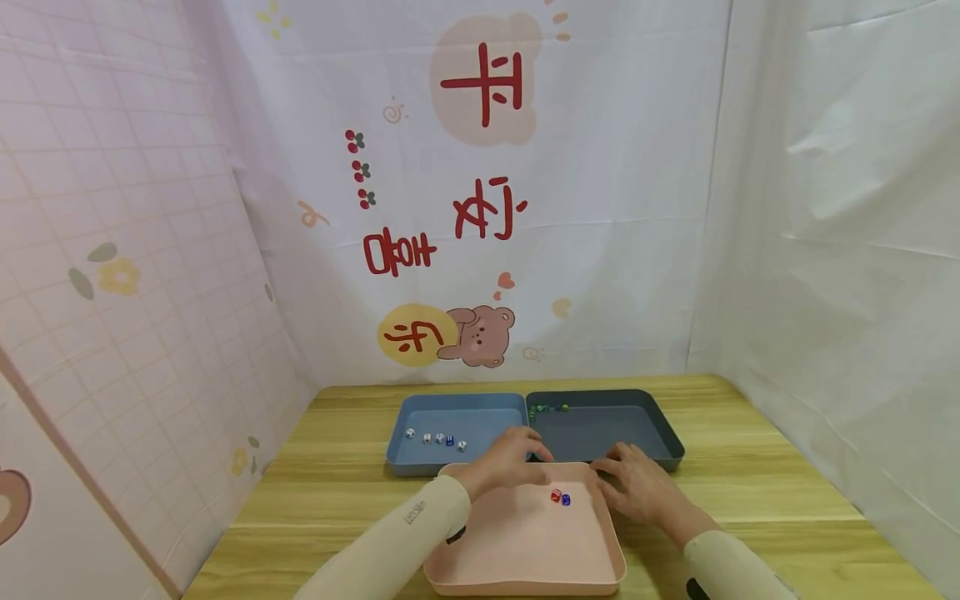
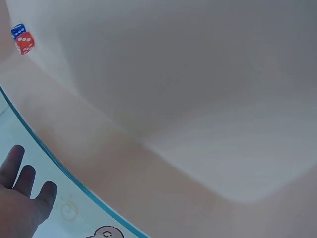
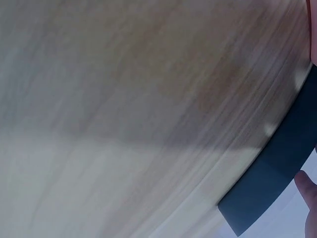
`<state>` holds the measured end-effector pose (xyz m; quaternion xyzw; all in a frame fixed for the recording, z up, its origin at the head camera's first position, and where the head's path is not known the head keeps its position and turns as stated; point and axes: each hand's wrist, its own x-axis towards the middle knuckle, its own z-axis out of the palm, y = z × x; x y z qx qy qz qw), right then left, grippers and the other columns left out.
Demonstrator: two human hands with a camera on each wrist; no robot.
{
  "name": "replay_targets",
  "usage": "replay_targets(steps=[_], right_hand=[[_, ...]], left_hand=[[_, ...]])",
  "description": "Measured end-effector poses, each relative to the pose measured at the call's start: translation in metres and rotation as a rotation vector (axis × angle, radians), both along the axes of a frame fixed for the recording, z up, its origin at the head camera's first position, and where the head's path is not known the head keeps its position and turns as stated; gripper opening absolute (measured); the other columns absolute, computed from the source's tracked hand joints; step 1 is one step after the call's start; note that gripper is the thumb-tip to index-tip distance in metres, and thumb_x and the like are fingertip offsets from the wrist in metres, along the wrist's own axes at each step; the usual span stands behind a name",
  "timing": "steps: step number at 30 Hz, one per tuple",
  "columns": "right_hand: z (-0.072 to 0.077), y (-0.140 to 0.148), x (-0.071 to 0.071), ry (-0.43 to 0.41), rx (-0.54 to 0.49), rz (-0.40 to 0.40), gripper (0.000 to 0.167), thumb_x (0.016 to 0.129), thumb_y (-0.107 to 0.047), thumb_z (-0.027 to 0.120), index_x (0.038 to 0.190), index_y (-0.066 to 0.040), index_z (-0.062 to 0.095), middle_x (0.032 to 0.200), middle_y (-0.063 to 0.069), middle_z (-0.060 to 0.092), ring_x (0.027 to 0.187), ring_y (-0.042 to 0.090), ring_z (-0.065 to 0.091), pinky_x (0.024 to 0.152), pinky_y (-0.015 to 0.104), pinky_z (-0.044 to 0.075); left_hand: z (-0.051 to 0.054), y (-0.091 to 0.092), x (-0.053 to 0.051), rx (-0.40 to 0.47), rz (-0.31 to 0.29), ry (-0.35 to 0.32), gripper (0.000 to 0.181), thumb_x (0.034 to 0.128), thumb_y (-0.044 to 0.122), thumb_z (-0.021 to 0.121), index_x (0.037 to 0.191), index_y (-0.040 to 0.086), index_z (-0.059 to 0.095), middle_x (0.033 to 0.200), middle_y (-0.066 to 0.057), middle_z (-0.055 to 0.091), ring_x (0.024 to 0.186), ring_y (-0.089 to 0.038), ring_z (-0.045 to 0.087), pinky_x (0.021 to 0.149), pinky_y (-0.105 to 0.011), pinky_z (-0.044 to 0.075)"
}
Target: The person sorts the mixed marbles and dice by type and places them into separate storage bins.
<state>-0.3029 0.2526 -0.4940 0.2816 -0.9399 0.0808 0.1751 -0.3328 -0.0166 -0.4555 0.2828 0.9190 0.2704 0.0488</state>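
A pink tray [image 1: 525, 550] lies nearest the person, with a red die [image 1: 556, 495] and a blue die [image 1: 566, 500] side by side near its far end. Over the tray's far left part hovers my left hand [image 1: 506, 460], fingers apart and pointing toward the dice. In the left wrist view that left hand [image 2: 25, 203] shows loosely spread fingers with nothing seen between them. My right hand [image 1: 641, 487] is at the pink tray's far right corner, its fingers loosely bent; contact with the rim is unclear. Only a bit of the right hand [image 3: 308, 193] shows in the right wrist view.
Behind the pink tray stand a blue tray [image 1: 465, 402] with several white dice [image 1: 439, 438] and a blue one [image 1: 450, 441], and a dark grey-blue tray [image 1: 600, 425] with several green dice [image 1: 542, 408]. All are on a wooden table [image 1: 330, 492] before a printed cloth [image 1: 615, 208].
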Motion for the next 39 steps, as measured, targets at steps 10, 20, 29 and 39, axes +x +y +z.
replay_targets(steps=[10, 20, 29, 39], right_hand=[[-0.004, 0.002, -0.001, 0.022, -0.007, 0.012, 0.024, 0.095, -0.029, 0.066, 0.114, -0.016, 0.074, 0.1, 0.004, 0.057, 0.088, 0.023, 0.053, 0.077, 0.045, 0.051], [-0.005, 0.001, 0.0, 0.029, -0.039, 0.024, 0.023, 0.094, -0.027, 0.068, 0.114, -0.017, 0.074, 0.101, 0.003, 0.057, 0.09, 0.023, 0.053, 0.078, 0.046, 0.051], [-0.004, 0.001, 0.001, 0.026, -0.032, 0.023, 0.024, 0.095, -0.028, 0.067, 0.115, -0.018, 0.074, 0.1, 0.002, 0.056, 0.089, 0.022, 0.053, 0.077, 0.045, 0.051], [-0.004, 0.002, 0.0, 0.02, -0.023, 0.018, 0.024, 0.094, -0.027, 0.067, 0.115, -0.016, 0.074, 0.099, 0.003, 0.056, 0.089, 0.023, 0.053, 0.078, 0.044, 0.051]], left_hand=[[-0.008, 0.011, 0.0, -0.09, 0.051, 0.02, 0.022, 0.08, 0.031, 0.083, 0.101, 0.029, 0.078, 0.146, -0.004, 0.045, 0.138, -0.03, 0.034, 0.111, -0.053, 0.03], [-0.026, 0.014, -0.002, -0.111, 0.045, 0.02, 0.017, 0.0809, 0.038, 0.083, 0.095, 0.031, 0.077, 0.149, -0.004, 0.043, 0.141, -0.029, 0.029, 0.114, -0.053, 0.024], [-0.028, 0.013, -0.001, -0.16, -0.037, 0.125, 0.017, 0.0823, 0.035, 0.081, 0.098, 0.031, 0.077, 0.149, -0.01, 0.043, 0.143, -0.032, 0.026, 0.114, -0.055, 0.021], [-0.032, 0.013, -0.003, -0.257, -0.071, 0.231, 0.016, 0.0826, 0.043, 0.079, 0.096, 0.036, 0.077, 0.147, -0.007, 0.046, 0.143, -0.029, 0.029, 0.112, -0.052, 0.026]])
